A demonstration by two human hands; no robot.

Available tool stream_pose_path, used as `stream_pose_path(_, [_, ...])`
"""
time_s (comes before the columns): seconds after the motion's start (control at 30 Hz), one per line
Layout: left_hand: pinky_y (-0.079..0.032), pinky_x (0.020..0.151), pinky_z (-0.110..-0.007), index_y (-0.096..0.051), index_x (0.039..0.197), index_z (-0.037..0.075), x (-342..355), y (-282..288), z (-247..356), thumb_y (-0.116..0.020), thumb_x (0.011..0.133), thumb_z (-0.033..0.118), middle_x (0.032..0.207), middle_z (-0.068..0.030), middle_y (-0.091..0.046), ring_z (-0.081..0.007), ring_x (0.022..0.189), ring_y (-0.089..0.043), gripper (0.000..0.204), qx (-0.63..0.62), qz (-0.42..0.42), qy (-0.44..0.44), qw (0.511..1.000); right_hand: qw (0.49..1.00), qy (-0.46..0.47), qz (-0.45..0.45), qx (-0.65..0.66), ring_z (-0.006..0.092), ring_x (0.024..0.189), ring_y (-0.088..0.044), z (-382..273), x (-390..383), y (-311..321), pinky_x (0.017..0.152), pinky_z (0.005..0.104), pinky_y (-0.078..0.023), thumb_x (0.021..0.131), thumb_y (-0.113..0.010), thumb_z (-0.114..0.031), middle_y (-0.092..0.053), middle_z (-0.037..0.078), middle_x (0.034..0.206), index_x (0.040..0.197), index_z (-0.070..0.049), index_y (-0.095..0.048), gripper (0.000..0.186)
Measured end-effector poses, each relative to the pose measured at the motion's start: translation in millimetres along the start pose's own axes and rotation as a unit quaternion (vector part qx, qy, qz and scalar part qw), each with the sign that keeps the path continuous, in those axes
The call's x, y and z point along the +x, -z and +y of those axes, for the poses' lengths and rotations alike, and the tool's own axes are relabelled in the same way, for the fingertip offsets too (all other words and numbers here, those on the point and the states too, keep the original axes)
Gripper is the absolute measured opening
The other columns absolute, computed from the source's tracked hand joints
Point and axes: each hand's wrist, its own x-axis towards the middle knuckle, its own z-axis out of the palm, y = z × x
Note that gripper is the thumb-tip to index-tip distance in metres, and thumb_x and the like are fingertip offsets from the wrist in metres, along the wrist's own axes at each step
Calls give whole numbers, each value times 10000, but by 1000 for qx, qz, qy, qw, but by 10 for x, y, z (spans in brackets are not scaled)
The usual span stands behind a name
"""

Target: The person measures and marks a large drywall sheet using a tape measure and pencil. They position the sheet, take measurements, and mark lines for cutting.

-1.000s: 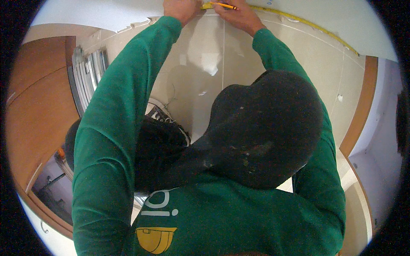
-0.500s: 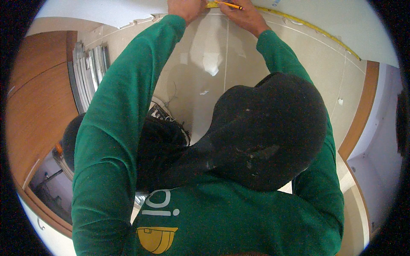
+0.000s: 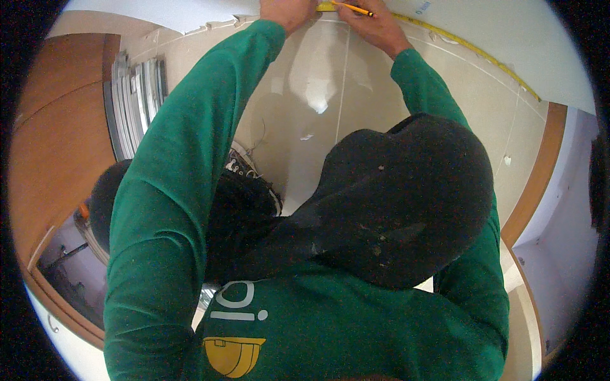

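My right hand (image 3: pixel 376 26) is closed round an orange pencil (image 3: pixel 354 8) at the top of the view. It rests at the edge of a large white board (image 3: pixel 495 28). A yellow tape measure (image 3: pixel 473 47) runs along that edge, curving away to the right from between my hands. My left hand (image 3: pixel 289 14) is closed at the left end of the visible tape. The top border of the picture cuts off the left fingertips, and the pencil's tip is close to the tape.
Below the board is a beige tiled floor (image 3: pixel 298 133) with white scraps (image 3: pixel 316 95). Metal profiles (image 3: pixel 140 95) stand in a stack at left, beside a brown wooden panel (image 3: pixel 60 146). My bent knee (image 3: pixel 413 197) is beneath my arms. A wooden frame edge (image 3: pixel 540 171) stands at right.
Both hands, the pencil and the tape appear slightly further right in the picture, as the whole view has shifted a little. The grips look the same.
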Motion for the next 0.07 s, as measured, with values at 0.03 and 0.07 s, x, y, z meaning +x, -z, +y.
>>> stream_pose_path(0.03, [-608,764,-489,-824,912,124,-1,37,27,-758,846,392,879,-167,-774,-375,839,-756,284,17,-15,5,1000,1000,-13,-9,6,186,815,-568,-16,-1,5,775,374,-505,1068,-612,-269,-651,52,894,1083,-56,-659,218])
stream_pose_path(0.07, [-607,798,-501,-829,935,122,-5,77,42,-770,836,398,912,-170,-784,-378,848,-761,299,-11,-30,21,999,1000,3,-3,-5,177,819,-561,-7,13,5,776,370,-503,1063,-618,-252,-648,57,899,1079,-68,-661,190])
